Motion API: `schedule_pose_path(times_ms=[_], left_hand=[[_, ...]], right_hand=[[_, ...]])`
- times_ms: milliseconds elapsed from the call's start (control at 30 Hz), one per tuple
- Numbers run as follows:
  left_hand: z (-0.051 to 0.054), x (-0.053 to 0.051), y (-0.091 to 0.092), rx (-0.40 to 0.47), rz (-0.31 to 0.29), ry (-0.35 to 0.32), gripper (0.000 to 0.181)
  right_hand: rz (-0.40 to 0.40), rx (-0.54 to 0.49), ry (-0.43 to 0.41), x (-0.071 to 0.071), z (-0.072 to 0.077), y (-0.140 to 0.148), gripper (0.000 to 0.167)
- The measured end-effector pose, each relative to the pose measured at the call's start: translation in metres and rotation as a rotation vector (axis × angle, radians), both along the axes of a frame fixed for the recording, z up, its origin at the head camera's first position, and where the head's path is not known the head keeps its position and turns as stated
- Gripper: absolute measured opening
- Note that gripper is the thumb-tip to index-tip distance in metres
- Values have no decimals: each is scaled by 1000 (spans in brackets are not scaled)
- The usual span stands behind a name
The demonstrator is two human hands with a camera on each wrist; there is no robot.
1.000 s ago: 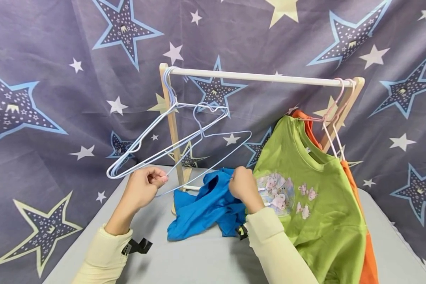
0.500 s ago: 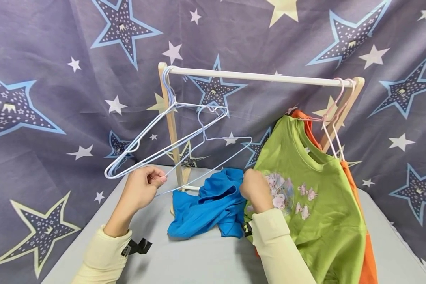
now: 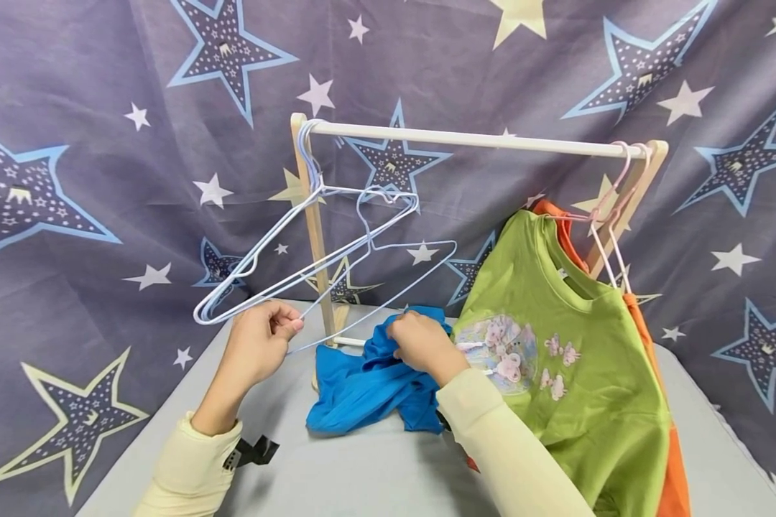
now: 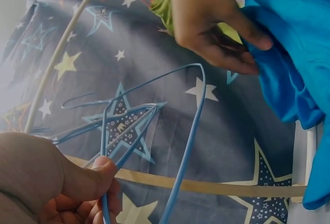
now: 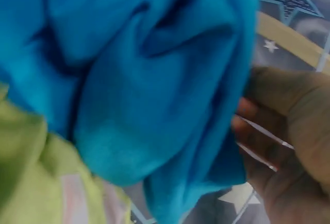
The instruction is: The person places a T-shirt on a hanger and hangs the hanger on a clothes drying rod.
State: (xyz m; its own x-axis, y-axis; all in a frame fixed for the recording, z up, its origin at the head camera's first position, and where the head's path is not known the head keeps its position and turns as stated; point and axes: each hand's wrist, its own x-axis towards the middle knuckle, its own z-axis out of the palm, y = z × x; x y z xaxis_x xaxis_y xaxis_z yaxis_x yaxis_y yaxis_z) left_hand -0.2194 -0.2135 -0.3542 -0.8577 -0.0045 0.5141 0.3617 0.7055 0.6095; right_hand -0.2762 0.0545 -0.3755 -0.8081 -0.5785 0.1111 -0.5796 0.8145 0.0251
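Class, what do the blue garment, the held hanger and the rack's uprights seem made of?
Blue garment: soft, matte fabric, judging by its folds. Held hanger: probably coated wire, being thin, smooth and evenly blue. Rack's uprights: likely smooth wood, from the tan colour.

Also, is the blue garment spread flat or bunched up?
Bunched up: in the head view, the blue garment lies in a crumpled heap on the grey surface, and the right wrist view shows deep, overlapping folds.

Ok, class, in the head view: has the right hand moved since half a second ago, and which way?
Yes. Judged against the rack, the right hand has moved left, away from the green shirt and further over the blue cloth.
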Motion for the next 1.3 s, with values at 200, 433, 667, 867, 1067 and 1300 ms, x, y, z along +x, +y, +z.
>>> schedule_pose_path(times_ms=[200, 433, 667, 867, 1067, 1300], left_hand=[[1, 2, 0, -2, 0, 14, 5], [1, 2, -1, -7, -3, 22, 7], [2, 5, -1, -8, -1, 3, 7], [4, 8, -1, -8, 1, -5, 6], [5, 10, -3, -14, -1, -8, 6], [10, 14, -2, -17, -23, -4, 6]], right_hand=[[6, 140, 59, -9, -12, 0, 15], [7, 199, 72, -22, -22, 3, 14], [-113, -87, -123, -33, -17, 21, 12], [-143, -292, -132, -43, -13, 36, 15], [-196, -496, -200, -54, -8, 48, 19], [-404, -764, -336, -60, 3, 65, 15]])
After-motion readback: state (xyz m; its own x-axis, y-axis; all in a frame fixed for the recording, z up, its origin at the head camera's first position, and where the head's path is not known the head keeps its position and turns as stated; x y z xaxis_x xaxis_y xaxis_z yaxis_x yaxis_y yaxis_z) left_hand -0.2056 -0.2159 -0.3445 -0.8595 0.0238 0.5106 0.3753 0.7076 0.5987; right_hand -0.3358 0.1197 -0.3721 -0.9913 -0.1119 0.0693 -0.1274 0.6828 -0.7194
